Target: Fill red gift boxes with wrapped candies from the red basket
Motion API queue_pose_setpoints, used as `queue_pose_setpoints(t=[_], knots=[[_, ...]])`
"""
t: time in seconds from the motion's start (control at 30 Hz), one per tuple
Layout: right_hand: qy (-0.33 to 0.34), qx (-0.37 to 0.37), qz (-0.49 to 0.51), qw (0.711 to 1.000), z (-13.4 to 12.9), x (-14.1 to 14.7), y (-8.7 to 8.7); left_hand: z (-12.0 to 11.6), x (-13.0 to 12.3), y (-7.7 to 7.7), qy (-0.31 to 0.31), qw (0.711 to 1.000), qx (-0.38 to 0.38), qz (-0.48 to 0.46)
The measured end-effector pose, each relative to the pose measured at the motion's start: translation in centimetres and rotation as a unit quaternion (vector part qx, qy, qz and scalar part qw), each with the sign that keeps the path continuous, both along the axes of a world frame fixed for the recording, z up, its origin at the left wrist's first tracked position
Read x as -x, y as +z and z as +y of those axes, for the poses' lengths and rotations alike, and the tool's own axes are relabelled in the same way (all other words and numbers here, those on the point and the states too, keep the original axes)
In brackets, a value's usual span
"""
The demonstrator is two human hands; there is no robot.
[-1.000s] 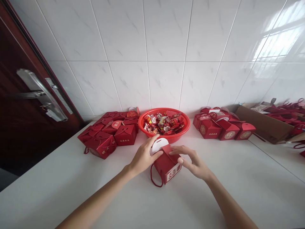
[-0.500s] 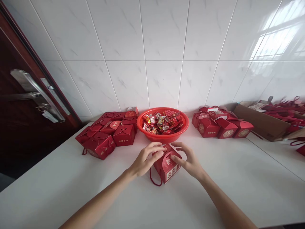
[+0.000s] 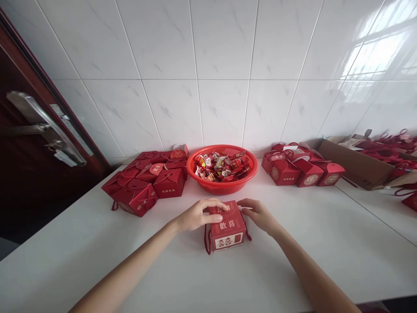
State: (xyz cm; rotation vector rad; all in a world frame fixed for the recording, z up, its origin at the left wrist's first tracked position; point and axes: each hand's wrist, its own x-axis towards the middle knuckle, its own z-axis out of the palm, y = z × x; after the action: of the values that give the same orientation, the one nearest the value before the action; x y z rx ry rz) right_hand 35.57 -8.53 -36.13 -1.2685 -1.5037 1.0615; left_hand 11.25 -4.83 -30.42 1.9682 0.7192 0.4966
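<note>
A red candy gift box [image 3: 228, 224] with pale Chinese characters sits upright on the white table, its top flaps folded down. Dark red cord handles [image 3: 207, 239] hang at its left and right sides. My left hand [image 3: 198, 214] is closed over the left part of the lid, thumb on the near flap and fingers over the far one. At the back right corner my right hand [image 3: 259, 214] has its fingers bent against the box; its fingertips are partly hidden behind the edge.
Behind the box stands a red plastic basket [image 3: 221, 188] of wrapped candies [image 3: 224, 167]. Closed red boxes [image 3: 169, 182] cluster at the left, and more red boxes [image 3: 285, 172] at the right. An open cardboard carton [image 3: 356, 167] holds red pieces at the far right. A tiled wall [image 3: 224, 108] rises behind.
The gift box has turned so its printed front faces me, and its top flaps lie flatter. My right thumb has left the near flap, and that hand has moved to the right side.
</note>
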Motion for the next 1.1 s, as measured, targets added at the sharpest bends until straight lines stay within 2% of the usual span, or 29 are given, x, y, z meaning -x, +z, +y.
queue_pose_setpoints(t=[0.1,0.27,0.33,0.43,0.53,0.63,0.77,0.87,0.97,1.1], knots=[[0.047,-0.005,-0.046,0.998,-0.2,0.3,0.0,0.3,0.3,0.2,0.004,1.0,-0.008,0.021],[0.024,-0.011,-0.086,0.996,-0.8,0.3,1.2,0.0,0.7,0.1,0.021,0.998,-0.037,0.045],[0.034,0.019,-0.055,0.998,-1.1,0.1,1.9,-0.1,0.8,0.0,0.024,0.998,-0.049,0.043],[0.074,0.065,0.041,0.994,-1.5,0.0,2.9,-0.2,1.0,-0.2,0.041,0.996,-0.072,0.039],[0.084,0.078,0.161,0.98,-1.7,-0.1,3.6,-0.2,1.0,-0.5,0.067,0.993,-0.092,0.037],[0.091,0.086,0.236,0.964,-1.9,0.0,4.2,-0.3,0.8,-1.0,0.093,0.99,-0.099,0.026],[0.092,0.056,0.251,0.962,-2.2,0.4,4.7,-0.4,0.4,-1.2,0.119,0.988,-0.092,0.027],[0.071,0.017,0.227,0.971,-2.5,1.0,5.1,-0.7,0.2,-0.6,0.13,0.982,-0.114,0.081],[0.078,-0.002,0.212,0.974,-2.7,1.4,5.2,-0.9,0.3,0.0,0.13,0.976,-0.128,0.116],[0.092,-0.028,0.215,0.972,-2.9,1.8,5.4,-1.1,0.1,0.1,0.152,0.974,-0.139,0.09]])
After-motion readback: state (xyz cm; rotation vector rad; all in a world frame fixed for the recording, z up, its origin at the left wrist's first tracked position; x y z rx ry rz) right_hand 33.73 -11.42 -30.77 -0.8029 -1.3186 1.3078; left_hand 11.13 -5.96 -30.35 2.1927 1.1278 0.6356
